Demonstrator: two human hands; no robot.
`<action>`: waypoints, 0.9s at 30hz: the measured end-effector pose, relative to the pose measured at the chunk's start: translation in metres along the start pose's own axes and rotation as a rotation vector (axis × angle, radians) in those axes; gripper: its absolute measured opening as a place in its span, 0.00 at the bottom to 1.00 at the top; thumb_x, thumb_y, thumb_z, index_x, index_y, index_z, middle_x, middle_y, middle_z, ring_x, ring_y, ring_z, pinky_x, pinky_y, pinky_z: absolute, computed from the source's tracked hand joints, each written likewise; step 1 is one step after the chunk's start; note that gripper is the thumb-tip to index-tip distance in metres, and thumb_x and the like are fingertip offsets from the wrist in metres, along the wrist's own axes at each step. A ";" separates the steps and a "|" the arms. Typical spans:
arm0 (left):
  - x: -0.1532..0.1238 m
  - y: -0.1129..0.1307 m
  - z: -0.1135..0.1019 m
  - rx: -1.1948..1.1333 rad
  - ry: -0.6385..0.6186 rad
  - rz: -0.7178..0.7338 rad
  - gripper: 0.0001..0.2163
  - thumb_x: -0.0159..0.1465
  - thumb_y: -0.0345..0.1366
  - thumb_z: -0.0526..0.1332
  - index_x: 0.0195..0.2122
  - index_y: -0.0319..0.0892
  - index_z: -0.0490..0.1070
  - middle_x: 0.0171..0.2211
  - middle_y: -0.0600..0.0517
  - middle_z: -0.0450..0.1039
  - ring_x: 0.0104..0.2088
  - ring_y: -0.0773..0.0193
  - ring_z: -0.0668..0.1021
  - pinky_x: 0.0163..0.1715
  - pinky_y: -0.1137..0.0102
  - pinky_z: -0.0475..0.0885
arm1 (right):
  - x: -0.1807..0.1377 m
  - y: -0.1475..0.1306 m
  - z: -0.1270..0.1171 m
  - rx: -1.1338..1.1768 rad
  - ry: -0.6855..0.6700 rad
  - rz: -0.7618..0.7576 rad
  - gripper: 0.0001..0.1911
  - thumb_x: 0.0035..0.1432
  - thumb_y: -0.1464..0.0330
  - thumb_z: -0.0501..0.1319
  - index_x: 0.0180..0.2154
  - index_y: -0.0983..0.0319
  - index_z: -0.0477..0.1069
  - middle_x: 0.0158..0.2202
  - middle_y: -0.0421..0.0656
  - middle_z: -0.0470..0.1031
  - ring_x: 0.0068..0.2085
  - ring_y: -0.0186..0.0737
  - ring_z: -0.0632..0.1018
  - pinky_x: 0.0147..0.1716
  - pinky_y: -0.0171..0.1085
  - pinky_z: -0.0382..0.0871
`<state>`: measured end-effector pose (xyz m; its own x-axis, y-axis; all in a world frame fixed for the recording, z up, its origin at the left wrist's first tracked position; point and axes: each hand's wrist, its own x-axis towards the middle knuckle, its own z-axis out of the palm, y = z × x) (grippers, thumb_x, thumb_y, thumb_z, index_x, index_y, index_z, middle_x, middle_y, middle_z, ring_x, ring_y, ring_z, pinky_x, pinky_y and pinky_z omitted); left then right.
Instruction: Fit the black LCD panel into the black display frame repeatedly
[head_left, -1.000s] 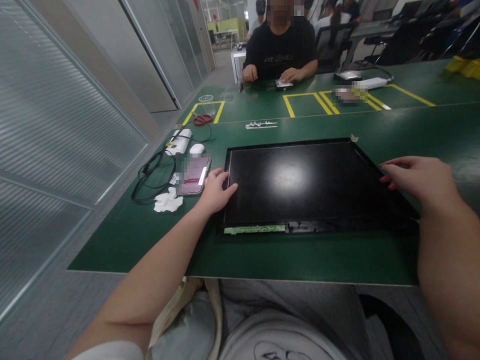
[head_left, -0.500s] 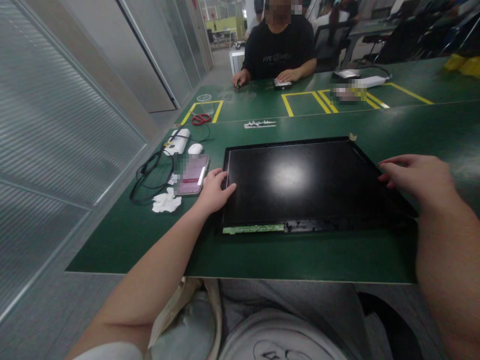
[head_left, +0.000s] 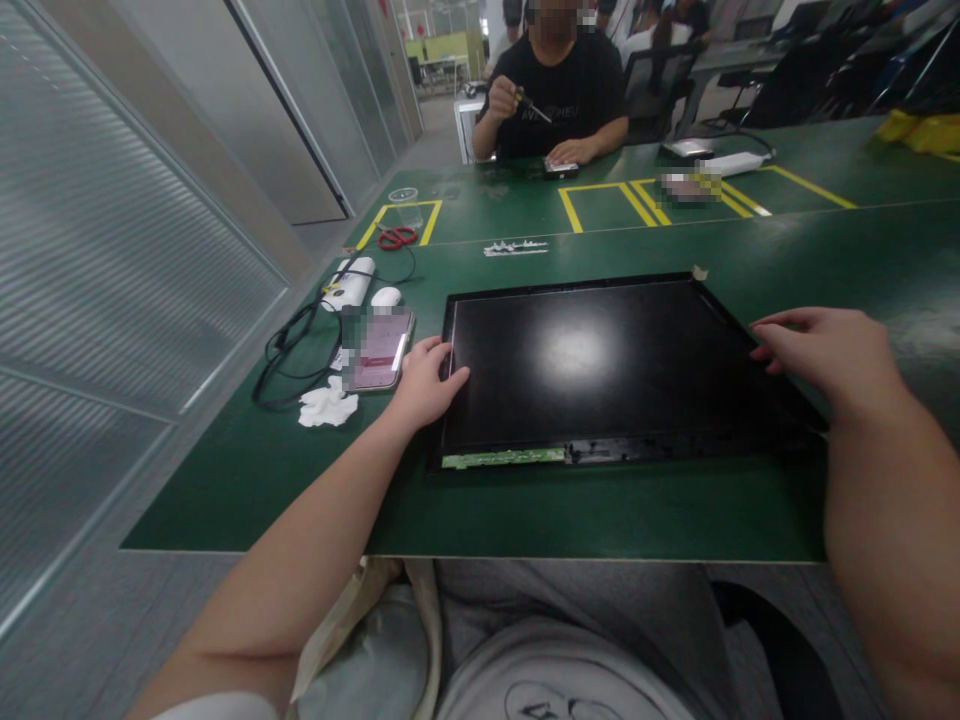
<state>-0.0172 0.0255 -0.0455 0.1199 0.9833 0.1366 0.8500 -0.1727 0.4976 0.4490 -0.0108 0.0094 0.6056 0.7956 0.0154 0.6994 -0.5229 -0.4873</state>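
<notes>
A black LCD display panel (head_left: 517,390) lies flat, screen side up, on the green table. A green circuit board strip (head_left: 502,458) runs along the left part of its near edge. My left hand (head_left: 429,385) grips the panel's left edge, thumb on top and fingers over the side. On the right, my right hand (head_left: 832,355) has thumb and fingers pinched together at the panel's black frame; the fingertips are partly hidden. Near the right front corner, the dark frame edge sticks out past the screen. A small beige piece of tape (head_left: 699,272) sits at the far right corner.
Left of the panel are a phone (head_left: 379,350), crumpled tissue (head_left: 328,403), a white mouse-like object (head_left: 386,297), a cable (head_left: 274,345) and red-handled scissors (head_left: 396,238). White strips (head_left: 516,248) lie beyond it. A person (head_left: 559,90) opposite holds a screwdriver (head_left: 532,103).
Across the table, the person has raised the hand with the screwdriver from the tabletop to chest height. My hands keep their places on the panel; the view has shifted slightly.
</notes>
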 end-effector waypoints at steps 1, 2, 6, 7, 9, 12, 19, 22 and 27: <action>0.000 -0.001 0.000 0.001 0.000 0.001 0.23 0.64 0.42 0.64 0.58 0.38 0.74 0.66 0.36 0.65 0.68 0.41 0.67 0.70 0.49 0.57 | 0.001 0.001 0.001 -0.001 0.000 -0.003 0.10 0.48 0.63 0.62 0.32 0.58 0.79 0.19 0.40 0.74 0.29 0.45 0.79 0.38 0.44 0.71; 0.000 -0.001 0.000 0.000 0.003 0.003 0.23 0.63 0.42 0.64 0.58 0.39 0.74 0.66 0.36 0.65 0.68 0.41 0.67 0.70 0.49 0.57 | 0.002 0.003 0.001 0.000 0.000 -0.007 0.10 0.48 0.63 0.62 0.32 0.58 0.79 0.20 0.40 0.74 0.30 0.45 0.79 0.38 0.44 0.71; 0.001 -0.001 0.000 0.003 0.007 0.017 0.23 0.63 0.42 0.64 0.58 0.40 0.74 0.66 0.37 0.65 0.67 0.40 0.67 0.69 0.47 0.57 | 0.004 0.005 0.003 -0.002 0.005 -0.004 0.10 0.49 0.63 0.62 0.33 0.58 0.79 0.20 0.40 0.74 0.31 0.46 0.79 0.40 0.44 0.71; 0.000 -0.001 0.000 0.010 0.003 0.016 0.23 0.63 0.42 0.64 0.59 0.40 0.73 0.66 0.37 0.65 0.67 0.40 0.67 0.69 0.47 0.57 | 0.003 0.005 0.002 -0.002 0.005 -0.002 0.10 0.49 0.63 0.62 0.33 0.58 0.79 0.20 0.40 0.74 0.31 0.46 0.79 0.40 0.44 0.71; 0.000 0.001 0.000 0.028 -0.011 0.011 0.24 0.64 0.42 0.63 0.59 0.37 0.73 0.66 0.35 0.64 0.67 0.39 0.66 0.70 0.48 0.57 | 0.001 0.003 0.001 0.002 0.002 0.006 0.11 0.49 0.63 0.62 0.34 0.58 0.79 0.20 0.40 0.74 0.30 0.46 0.79 0.39 0.44 0.71; -0.001 0.003 -0.001 0.048 -0.020 0.019 0.24 0.65 0.42 0.63 0.60 0.36 0.73 0.67 0.33 0.63 0.68 0.38 0.66 0.70 0.48 0.56 | -0.002 0.000 0.000 0.004 -0.010 0.021 0.11 0.50 0.63 0.62 0.34 0.58 0.79 0.20 0.39 0.74 0.30 0.44 0.79 0.40 0.43 0.71; 0.000 0.000 -0.002 0.120 -0.016 0.113 0.24 0.66 0.43 0.60 0.60 0.36 0.72 0.67 0.35 0.65 0.68 0.40 0.67 0.69 0.47 0.59 | 0.004 0.005 0.002 -0.006 -0.005 -0.014 0.11 0.49 0.60 0.62 0.32 0.58 0.79 0.20 0.41 0.75 0.32 0.47 0.80 0.40 0.46 0.70; 0.000 0.001 -0.005 0.133 -0.020 0.113 0.24 0.66 0.44 0.61 0.60 0.37 0.72 0.67 0.35 0.66 0.68 0.42 0.68 0.69 0.48 0.60 | 0.008 0.008 0.003 0.008 0.008 -0.013 0.11 0.48 0.59 0.62 0.31 0.57 0.79 0.20 0.42 0.75 0.31 0.49 0.80 0.39 0.47 0.70; -0.002 0.006 -0.010 0.140 -0.040 0.103 0.24 0.66 0.44 0.61 0.58 0.31 0.74 0.68 0.30 0.65 0.69 0.42 0.67 0.69 0.51 0.60 | 0.007 0.005 0.002 0.007 -0.025 0.062 0.10 0.49 0.61 0.62 0.31 0.57 0.78 0.21 0.41 0.76 0.30 0.46 0.79 0.40 0.45 0.70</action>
<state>-0.0175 0.0219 -0.0339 0.2279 0.9629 0.1446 0.8950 -0.2656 0.3584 0.4560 -0.0074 0.0057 0.6375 0.7696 -0.0370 0.6582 -0.5689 -0.4931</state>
